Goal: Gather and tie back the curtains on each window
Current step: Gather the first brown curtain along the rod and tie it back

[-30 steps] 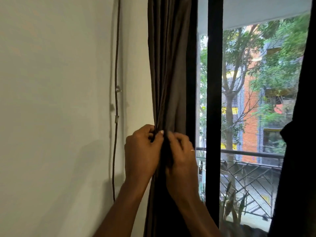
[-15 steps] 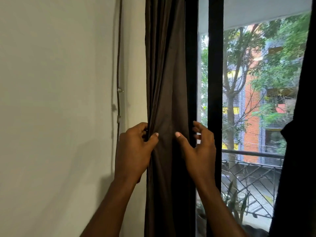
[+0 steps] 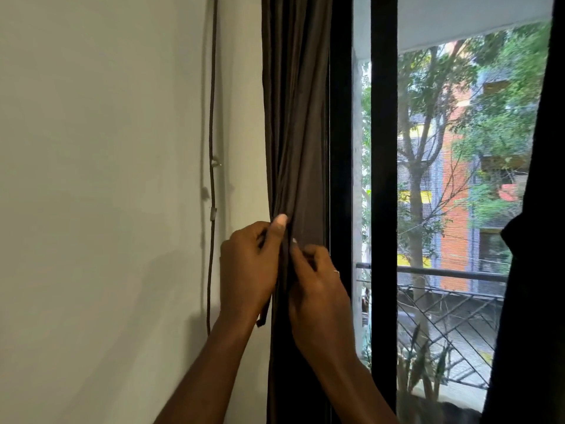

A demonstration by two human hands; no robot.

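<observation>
- Curtain point(image 3: 295, 117): dark brown, hanging as a narrow bundle of vertical folds at the left edge of the window, between the wall point(image 3: 107, 179) and the black window frame point(image 3: 383, 179). The bundle is drawn in tightest at hand height.
- Left hand point(image 3: 249, 270): closed on the wall-side edge of the bundle, with the thumb raised and pressed flat against the folds. A short dark strip point(image 3: 263, 315) hangs out below this hand. It is judged to be the loose end of a tie-back, though its upper run is hidden in the grip.
- Right hand point(image 3: 319, 289): fingers curled, pinching fabric at the front of the bundle, close against the left hand across the folds. Whether it holds the tie's other end cannot be told. A thin ring point(image 3: 336, 272) shows on one finger.
- Step in hand, as judged: this curtain is gathered and the tie is being closed round it. No finished knot or loop is visible.
- Next move calls for one hand to squeeze the folds while the other carries the strip end across and secures it. A slack grip would likely let the folds spread.
- Second curtain point(image 3: 526, 301): a dark mass at the right edge of view, well apart. It narrows at mid height, but whether it is tied cannot be told.
- Surroundings: a thin cable point(image 3: 212, 117) is clipped to the wall, near the curtain on its left. A railing point(image 3: 443, 273) and trees lie beyond the glass.
</observation>
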